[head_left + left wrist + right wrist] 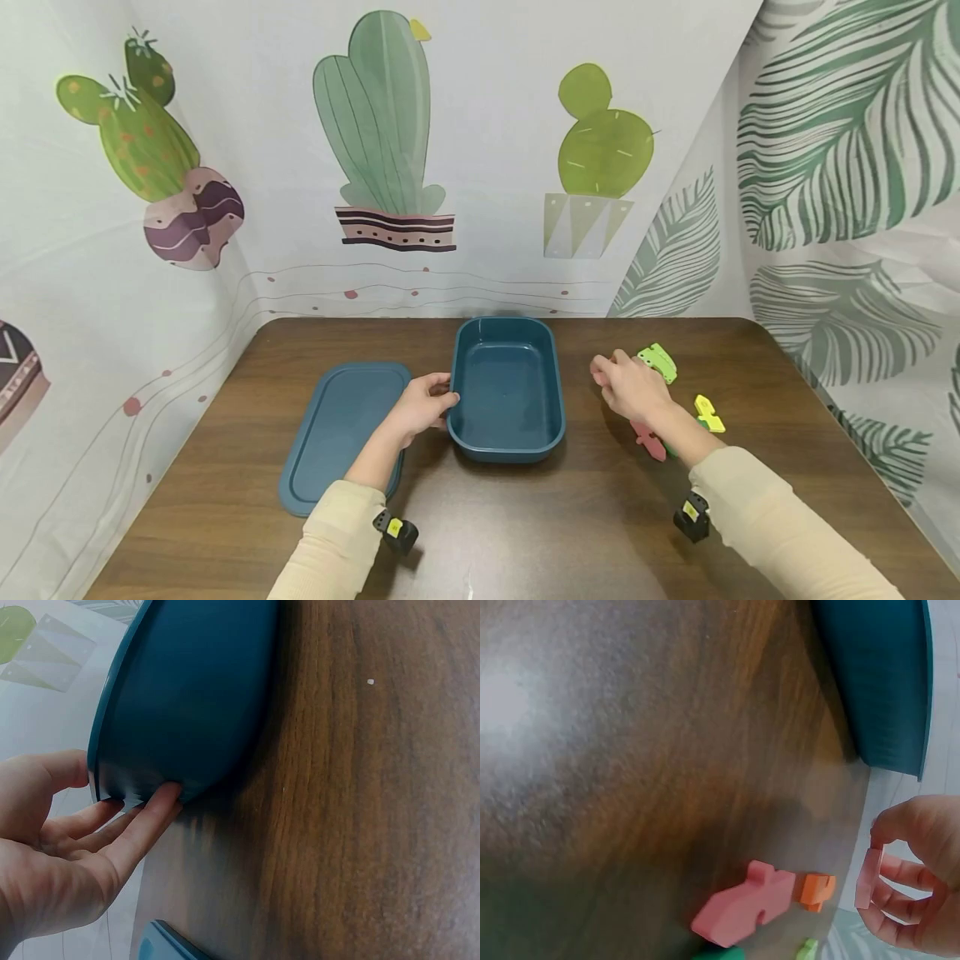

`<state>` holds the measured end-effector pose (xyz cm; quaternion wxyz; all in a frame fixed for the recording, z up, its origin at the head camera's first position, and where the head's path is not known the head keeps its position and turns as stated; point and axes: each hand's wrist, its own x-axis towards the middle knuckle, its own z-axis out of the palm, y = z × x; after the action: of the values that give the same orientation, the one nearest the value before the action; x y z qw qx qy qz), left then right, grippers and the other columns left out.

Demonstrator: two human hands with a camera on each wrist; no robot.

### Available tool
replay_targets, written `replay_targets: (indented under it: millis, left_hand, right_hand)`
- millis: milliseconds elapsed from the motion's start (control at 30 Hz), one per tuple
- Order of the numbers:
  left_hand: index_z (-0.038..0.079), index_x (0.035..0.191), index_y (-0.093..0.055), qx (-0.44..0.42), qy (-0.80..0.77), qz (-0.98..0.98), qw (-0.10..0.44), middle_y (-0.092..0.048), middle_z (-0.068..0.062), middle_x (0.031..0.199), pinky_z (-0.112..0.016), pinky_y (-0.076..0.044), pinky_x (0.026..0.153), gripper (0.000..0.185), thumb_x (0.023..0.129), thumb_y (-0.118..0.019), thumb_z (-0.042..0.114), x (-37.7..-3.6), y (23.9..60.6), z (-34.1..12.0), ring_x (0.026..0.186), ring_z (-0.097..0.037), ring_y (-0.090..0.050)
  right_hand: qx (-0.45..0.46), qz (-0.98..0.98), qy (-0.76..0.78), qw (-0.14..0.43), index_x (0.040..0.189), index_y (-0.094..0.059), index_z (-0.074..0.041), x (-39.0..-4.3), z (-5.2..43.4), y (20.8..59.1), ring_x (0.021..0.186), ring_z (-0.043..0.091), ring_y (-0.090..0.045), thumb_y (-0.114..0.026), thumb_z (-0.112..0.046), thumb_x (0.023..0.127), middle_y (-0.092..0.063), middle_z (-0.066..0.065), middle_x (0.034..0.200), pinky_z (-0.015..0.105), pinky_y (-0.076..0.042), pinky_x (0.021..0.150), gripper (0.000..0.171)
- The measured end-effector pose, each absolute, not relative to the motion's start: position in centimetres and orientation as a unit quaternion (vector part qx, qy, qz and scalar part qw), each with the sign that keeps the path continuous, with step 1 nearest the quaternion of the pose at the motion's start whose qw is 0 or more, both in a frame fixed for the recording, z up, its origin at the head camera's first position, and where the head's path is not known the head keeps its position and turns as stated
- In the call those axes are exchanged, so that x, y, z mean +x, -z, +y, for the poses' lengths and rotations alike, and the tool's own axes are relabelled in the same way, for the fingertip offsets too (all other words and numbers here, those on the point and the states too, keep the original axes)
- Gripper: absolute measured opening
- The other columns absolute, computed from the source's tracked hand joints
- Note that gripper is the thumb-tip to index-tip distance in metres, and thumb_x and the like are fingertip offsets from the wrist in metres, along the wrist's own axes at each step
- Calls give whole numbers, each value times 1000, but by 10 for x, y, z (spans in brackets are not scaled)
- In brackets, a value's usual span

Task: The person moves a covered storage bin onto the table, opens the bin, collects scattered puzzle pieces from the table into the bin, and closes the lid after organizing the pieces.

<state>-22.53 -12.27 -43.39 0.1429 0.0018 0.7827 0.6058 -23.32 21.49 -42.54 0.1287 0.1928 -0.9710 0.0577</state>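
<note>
Head view gives me the relation that matters: my right hand (630,385) pinches a small pink piece (868,879) between thumb and fingertips just off the right side of the blue tub (507,387), so the open tub lies to the left of the grip, with its long axis running from the desk's near edge toward the far edge. My left hand (422,407) is nearer still, thumb on the tub's left rim and fingers against its outer wall, holding it. I count one tub and one blue lid (341,433), the lid flat toward the left edge, just beside the tub. Loose pieces near the right edge: one light green (658,362), one yellow (708,413), one larger pink fish-like shape (744,903), one small orange (816,890); further green bits are partly hidden.
</note>
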Motion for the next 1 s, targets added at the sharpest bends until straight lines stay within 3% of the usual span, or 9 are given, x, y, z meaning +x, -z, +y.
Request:
replay_targets:
  millis: [533, 1000]
  left_hand:
    - [-3, 132, -44, 4, -606, 782, 144, -54, -22, 119, -37, -57, 65, 45, 89, -55, 5, -225, 434, -123, 89, -26, -63]
    - [-3, 130, -46, 2, -606, 783, 142, -55, -21, 117, -36, -57, 65, 43, 89, -55, 5, -224, 433, -122, 87, -24, -62]
  right_hand:
    - [229, -961, -52, 146, 95, -60, -14, -238, 211, 403, 58, 25, -48, -69, -5, 73, -53, 12, 78, 32, -42, 42, 25]
    - [237, -959, -46, 148, 96, -59, -16, -243, 201, 389, 67, 28, -52, -67, -7, 76, -53, 9, 82, 37, -43, 42, 24]
